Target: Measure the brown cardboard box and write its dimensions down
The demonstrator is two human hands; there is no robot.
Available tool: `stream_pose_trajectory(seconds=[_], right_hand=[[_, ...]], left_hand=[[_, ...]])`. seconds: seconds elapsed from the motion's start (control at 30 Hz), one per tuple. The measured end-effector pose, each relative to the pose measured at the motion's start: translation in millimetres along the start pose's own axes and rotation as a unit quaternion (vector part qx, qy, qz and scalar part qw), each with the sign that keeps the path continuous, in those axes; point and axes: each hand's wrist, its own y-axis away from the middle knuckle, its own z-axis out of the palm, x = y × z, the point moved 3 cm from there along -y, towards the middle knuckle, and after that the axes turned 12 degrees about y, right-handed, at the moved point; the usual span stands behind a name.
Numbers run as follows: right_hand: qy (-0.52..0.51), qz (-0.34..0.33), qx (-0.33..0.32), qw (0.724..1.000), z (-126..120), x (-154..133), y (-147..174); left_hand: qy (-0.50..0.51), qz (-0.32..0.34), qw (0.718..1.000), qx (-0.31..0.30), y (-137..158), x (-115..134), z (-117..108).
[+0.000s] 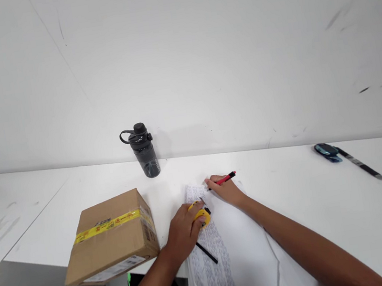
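Observation:
My left hand (183,231) is closed around a yellow tape measure (205,216) with black parts, resting on a white sheet (244,250). Grey-blue patterned bands run down the sheet's left side; whether it is cloth or paper I cannot tell. A thin black stick (207,252) lies on the bands, its upper end hidden beneath my left hand. Near the sheet's far edge, my right hand (224,190) grips a red and black pen (226,178), its tip pointing down to the left. The pen tip is close to the sheet; contact is too small to make out.
To the left sits a cardboard box (116,242) with yellow tape across it. A dark water bottle (145,152) stands behind, near the wall. Far right on the white table (293,194) lie a dark blue-green object (327,152) and a black-handled knife (361,164).

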Motion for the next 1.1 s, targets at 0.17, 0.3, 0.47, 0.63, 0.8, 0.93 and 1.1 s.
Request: stream_pose_trajectory(seconds=[0.17,0.3,0.47,0.63,0.8,0.93,1.1], right_hand=[[0.004,0.000,0.009,1.000,0.1,0.6,1.1],[0.001,-0.006,-0.001,1.000,0.1,0.9,1.3],[0.003,-0.007,-0.001,1.000,-0.6,2.4,0.7],[0.007,0.005,0.019,1.000,-1.5,4.3,0.7],[0.003,0.010,0.013,1.000,-1.6,3.7,-0.1],[0.001,0.013,0.016,1.000,-1.8,4.0,-0.2],[0.004,0.020,0.030,0.999,-2.8,5.0,1.1]], left_hand=[[0.008,0.013,1.000,0.006,0.3,0.0,-0.2],[0.012,0.019,1.000,0.007,1.4,0.2,0.1],[0.015,0.005,1.000,0.007,0.6,0.4,0.3],[0.018,0.003,1.000,0.008,0.0,0.2,0.3],[0.018,0.003,1.000,0.003,0.0,0.1,0.1],[0.020,0.010,1.000,0.007,-0.2,-0.2,0.3],[0.020,0.011,1.000,0.015,-0.3,0.0,0.1]])
